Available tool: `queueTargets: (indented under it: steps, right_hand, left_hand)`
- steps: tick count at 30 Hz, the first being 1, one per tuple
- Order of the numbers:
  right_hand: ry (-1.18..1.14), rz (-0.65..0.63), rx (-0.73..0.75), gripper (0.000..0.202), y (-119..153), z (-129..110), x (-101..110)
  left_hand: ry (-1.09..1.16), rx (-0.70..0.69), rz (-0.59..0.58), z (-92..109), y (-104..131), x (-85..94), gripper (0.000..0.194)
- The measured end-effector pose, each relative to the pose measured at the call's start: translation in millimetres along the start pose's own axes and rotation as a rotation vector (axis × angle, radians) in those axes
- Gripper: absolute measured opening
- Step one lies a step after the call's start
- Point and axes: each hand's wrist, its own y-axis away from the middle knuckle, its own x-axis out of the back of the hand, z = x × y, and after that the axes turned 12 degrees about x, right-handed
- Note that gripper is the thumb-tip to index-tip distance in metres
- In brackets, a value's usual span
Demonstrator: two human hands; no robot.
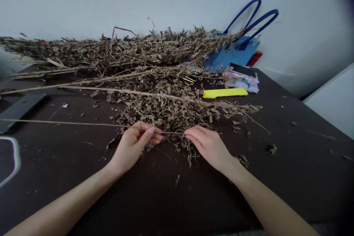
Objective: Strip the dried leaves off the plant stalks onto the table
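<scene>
Head view: beside the leaf pile [174, 111], left hand [133, 142] and right hand [208, 143] pinch closed on a stem [69, 122] tugging could snap.

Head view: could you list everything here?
Table: one, dark brown, underneath
Wall: one, pale, back
Panel: one, white, right
Plant bundle: one, brownish, back
Bag: one, blue, back right
Red item: one, red, beside bag
Flat item: one, black, before bag
Crumpled item: one, lilac, beside that
Leaf heap: one, brown, centre
Loose stalks: at least two, tan, over heap
Gold item: one, gold, heap's rear
Yellow item: one, yellow, heap's right
Slab: one, dark, left
Band: one, white, left edge
Thin stalk: one, tan, front
Left hand: one, bare, pinching stalk
Right hand: one, bare, pinching stalk
</scene>
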Motion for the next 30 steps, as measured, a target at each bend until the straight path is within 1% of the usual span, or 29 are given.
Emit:
queueTargets:
  steps: [3, 10, 16, 18, 21, 26, 30]
  right_hand:
    - [-0.018, 0.019, -0.018, 0.019, 0.2, -0.5, -0.1]
    - [-0.060, -0.004, -0.078, 0.020, -0.7, -1.9, -1.6]
    - [-0.069, -0.035, -0.096, 0.018, -1.4, -0.8, -4.5]
    - [-0.082, -0.054, -0.087, 0.016, -1.2, -0.1, -4.7]
    - [-0.056, -0.088, -0.033, 0.015, -0.3, 1.2, -5.2]
    - [0.035, -0.114, 0.006, 0.022, 2.2, 1.3, -7.6]
    - [0.077, -0.128, 0.029, 0.023, 3.4, 0.3, -8.7]
  left_hand:
    - [-0.004, -0.008, 0.004, 0.3, 0.0, -0.3, 0.019]
    - [0.021, 0.004, -0.014, -1.6, -0.6, -2.0, 0.017]
    - [0.014, 0.013, -0.017, -1.1, 0.2, -4.0, 0.016]
    - [0.010, 0.013, -0.015, -1.1, 0.0, -3.4, 0.017]
    - [0.007, 0.004, -0.012, -1.6, -0.5, -1.9, 0.018]
    - [0.000, 0.008, -0.012, -1.9, -0.6, -1.5, 0.018]
    - [0.013, 0.017, -0.013, -1.3, -0.4, -2.6, 0.017]
